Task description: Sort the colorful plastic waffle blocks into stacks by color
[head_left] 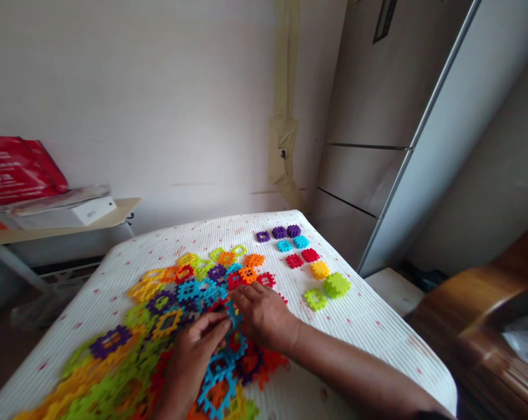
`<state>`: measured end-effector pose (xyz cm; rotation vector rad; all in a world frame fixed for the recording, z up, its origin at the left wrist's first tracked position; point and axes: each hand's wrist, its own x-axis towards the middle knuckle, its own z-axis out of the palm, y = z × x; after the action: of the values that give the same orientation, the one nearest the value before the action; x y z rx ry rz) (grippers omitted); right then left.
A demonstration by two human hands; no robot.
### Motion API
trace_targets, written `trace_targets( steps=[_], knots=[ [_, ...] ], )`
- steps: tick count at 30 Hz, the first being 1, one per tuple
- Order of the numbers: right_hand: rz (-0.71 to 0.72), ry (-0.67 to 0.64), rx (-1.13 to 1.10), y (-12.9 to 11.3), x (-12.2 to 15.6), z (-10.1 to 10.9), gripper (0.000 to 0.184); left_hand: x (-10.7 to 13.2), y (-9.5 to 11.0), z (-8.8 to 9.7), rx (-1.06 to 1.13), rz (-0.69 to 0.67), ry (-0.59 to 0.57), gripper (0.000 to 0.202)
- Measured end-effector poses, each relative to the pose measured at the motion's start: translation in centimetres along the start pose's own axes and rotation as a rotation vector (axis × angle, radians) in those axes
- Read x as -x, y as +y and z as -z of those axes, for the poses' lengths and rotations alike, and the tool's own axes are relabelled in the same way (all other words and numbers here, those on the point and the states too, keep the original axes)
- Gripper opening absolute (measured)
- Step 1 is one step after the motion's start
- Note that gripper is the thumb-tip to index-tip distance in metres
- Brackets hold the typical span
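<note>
A big heap of coloured plastic interlocking tiles (158, 315) covers the near left of a white padded table (369, 326). My left hand (198, 344) and my right hand (264, 315) meet over the heap, fingers closed on a blue tile piece (233, 312). More blue tiles (217, 379) lie under my wrists. To the right, small sorted stacks stand apart: purple (285, 231), blue (293, 244), red (303, 258), yellow (320, 269) and green (329, 290).
A shelf (62, 224) at the left holds a white box (93, 210) and a red bag (18, 169). A white wall stands behind. A grey cabinet (377, 146) and a wooden furniture edge (478, 315) are at the right.
</note>
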<state>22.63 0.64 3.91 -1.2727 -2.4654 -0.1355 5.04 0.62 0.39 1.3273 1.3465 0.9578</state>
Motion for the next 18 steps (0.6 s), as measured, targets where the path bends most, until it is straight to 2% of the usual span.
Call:
trace_targets(
  steps=[2,5,8,11,14,18],
  knots=[
    [-0.042,-0.007,-0.002,1.8,-0.3,0.6,0.044,-0.1,-0.1,0.1,-0.127,-0.081,0.034,0.037],
    [-0.193,-0.019,0.031,6.1,-0.6,1.9,0.05,-0.4,-0.6,0.0,-0.316,-0.228,0.073,0.026],
    [-0.351,-0.134,0.147,11.0,-0.9,3.1,0.051,-0.8,-1.4,-0.3,-0.423,-0.314,0.053,0.02],
    [-0.432,-0.247,0.257,14.7,-1.0,3.5,0.049,-1.1,-1.9,-0.5,-0.478,-0.353,0.029,0.02],
    [-0.453,-0.315,0.289,16.7,-1.2,3.1,0.046,-1.2,-2.0,-0.5,-0.506,-0.36,0.022,0.021],
    [-0.453,-0.398,0.327,17.6,-1.5,1.9,0.039,-1.0,-1.5,-0.4,-0.507,-0.367,0.019,0.021]
  ],
)
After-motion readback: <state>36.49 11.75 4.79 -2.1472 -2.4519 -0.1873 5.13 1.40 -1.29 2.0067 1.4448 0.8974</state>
